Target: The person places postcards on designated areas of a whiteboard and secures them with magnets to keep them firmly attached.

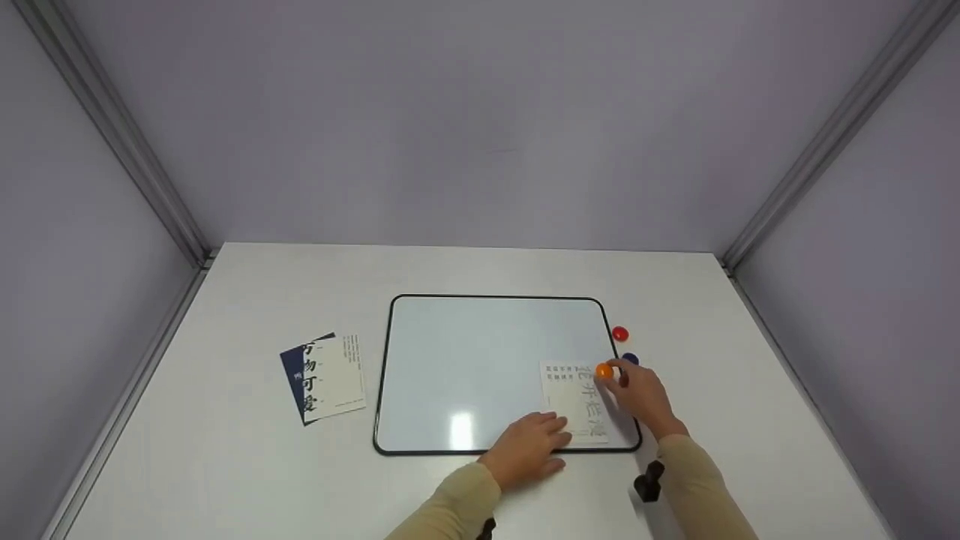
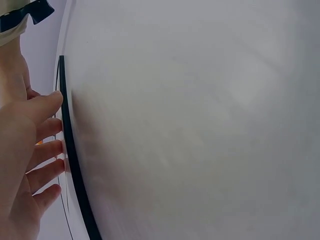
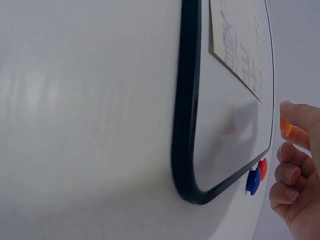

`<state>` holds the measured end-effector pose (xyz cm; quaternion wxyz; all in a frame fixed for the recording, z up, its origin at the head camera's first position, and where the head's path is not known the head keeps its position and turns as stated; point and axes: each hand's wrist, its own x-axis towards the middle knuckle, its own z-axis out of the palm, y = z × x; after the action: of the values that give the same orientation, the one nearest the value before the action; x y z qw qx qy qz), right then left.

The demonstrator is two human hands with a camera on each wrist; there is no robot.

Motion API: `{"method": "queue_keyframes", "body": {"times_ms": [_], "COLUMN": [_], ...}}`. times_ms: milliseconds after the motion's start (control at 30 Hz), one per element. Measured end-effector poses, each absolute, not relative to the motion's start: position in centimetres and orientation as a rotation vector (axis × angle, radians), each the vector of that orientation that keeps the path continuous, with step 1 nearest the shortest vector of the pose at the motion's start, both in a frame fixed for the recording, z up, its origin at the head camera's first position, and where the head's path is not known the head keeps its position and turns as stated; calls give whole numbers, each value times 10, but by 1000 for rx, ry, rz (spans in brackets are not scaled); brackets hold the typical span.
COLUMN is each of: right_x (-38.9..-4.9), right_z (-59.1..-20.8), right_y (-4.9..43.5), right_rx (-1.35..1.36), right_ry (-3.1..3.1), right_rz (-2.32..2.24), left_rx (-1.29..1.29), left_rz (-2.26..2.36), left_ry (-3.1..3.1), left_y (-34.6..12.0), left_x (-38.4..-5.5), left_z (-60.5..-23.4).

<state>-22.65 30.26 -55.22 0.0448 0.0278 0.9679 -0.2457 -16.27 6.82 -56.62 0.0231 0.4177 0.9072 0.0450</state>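
Observation:
My right hand point(image 1: 641, 391) pinches a round orange magnet point(image 1: 604, 370) between thumb and finger, over the upper right corner of a cream printed card point(image 1: 574, 409). In the right wrist view the orange magnet point(image 3: 285, 125) shows between the fingertips, above the whiteboard surface. The card lies at the lower right of the black-framed whiteboard point(image 1: 465, 360). My left hand point(image 1: 527, 448) is spread over the board's front edge, its fingers extended toward the card's lower left. In the left wrist view the left hand's fingers point(image 2: 47, 170) lie along the black frame.
A red magnet point(image 1: 620, 334) and a blue magnet point(image 1: 631, 359) lie just right of the board, the blue one partly behind my right hand. Left of the board, a cream card point(image 1: 337, 379) overlaps a dark blue card point(image 1: 292, 367) on the white table point(image 1: 247, 300).

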Motion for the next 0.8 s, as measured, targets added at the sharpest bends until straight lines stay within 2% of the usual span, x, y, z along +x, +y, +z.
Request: {"method": "queue_keyframes", "body": {"times_ms": [800], "right_x": [-247], "right_z": [-551], "right_y": [268], "right_rx": [-44], "right_ry": [2949], "right_rz": [-705], "left_rx": [1348], "left_rz": [117], "left_ry": [2863], "left_y": [69], "left_x": [-161], "left_z": [-566]}}
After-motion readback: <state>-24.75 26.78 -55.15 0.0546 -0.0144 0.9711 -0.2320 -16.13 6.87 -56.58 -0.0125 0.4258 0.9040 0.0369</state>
